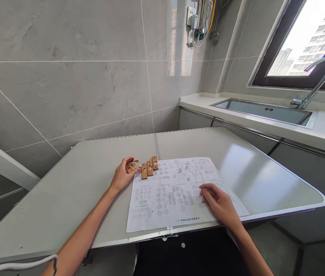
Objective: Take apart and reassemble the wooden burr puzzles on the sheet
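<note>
My left hand [121, 174] curls its fingers and thumb around a small cluster of notched wooden puzzle pieces [133, 165]; how many it grips is partly hidden. Just right of it, three flat wooden pieces with cut-out slots stand close together: a slotted piece [144, 171], a middle piece [150, 168] and a notched piece [155, 163]. They are at the upper left corner of a white printed sheet [162, 222] covered in small line diagrams. My right hand [217, 201] rests over the sheet's right part, fingers loosely bent and apart, with nothing in it.
The sheet lies on a pale folding table [64, 203] with a seam down its middle. Behind is a grey tiled wall [93, 84]. To the right are a counter with a sink [260, 111], a curved faucet [323, 76] and a window. A white cable [21, 265] crosses the lower left corner.
</note>
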Demonstrator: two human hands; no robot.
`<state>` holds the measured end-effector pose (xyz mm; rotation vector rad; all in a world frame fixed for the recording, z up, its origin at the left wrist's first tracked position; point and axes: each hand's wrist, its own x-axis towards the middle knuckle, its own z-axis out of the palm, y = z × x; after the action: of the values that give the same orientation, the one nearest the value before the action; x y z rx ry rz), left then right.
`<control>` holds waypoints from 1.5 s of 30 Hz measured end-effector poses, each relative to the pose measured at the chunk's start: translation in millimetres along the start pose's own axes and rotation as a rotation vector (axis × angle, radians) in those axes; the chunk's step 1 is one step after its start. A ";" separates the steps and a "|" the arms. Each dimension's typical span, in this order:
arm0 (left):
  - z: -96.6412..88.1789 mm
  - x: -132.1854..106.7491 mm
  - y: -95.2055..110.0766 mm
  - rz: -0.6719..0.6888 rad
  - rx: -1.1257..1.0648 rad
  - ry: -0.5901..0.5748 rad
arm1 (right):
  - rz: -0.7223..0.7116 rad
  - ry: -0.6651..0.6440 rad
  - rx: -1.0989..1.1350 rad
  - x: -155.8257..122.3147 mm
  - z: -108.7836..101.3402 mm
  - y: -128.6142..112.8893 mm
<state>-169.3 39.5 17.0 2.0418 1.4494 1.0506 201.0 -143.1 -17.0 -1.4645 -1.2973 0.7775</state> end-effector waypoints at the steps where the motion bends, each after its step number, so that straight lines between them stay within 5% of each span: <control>1: 1.6 -1.2 5.8 0.011 -0.008 -0.011 | -0.003 0.004 -0.002 0.0 0.1 -0.4; 6: 23.9 -13.2 46.0 0.102 -0.060 -0.178 | -0.012 0.012 0.000 0.6 0.6 -1.4; 13: 88.1 -35.1 105.5 0.302 -0.253 -0.546 | -0.006 0.012 -0.016 2.9 1.5 -0.5; 20: 126.9 -40.5 122.6 0.390 -0.226 -0.664 | -0.037 -0.003 -0.050 3.1 1.2 -1.0; 27: 110.9 -36.2 109.7 0.558 -0.053 -0.518 | -0.186 -0.046 -0.257 3.9 7.3 -1.4; 31: 95.3 -27.1 104.4 0.533 0.063 -0.459 | -0.198 -0.096 -0.356 2.7 10.8 -0.1; 39: 102.0 -30.5 111.9 0.172 -0.405 -0.614 | -0.154 -0.052 -0.250 0.5 9.2 -4.1; 45: 105.0 -37.5 121.2 0.088 -0.529 -0.691 | -0.115 0.045 -0.105 0.2 4.1 -1.8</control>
<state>-20.6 -30.8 24.4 1.8086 0.6508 0.5690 196.8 -141.9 -16.5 -1.4671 -1.3926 0.6052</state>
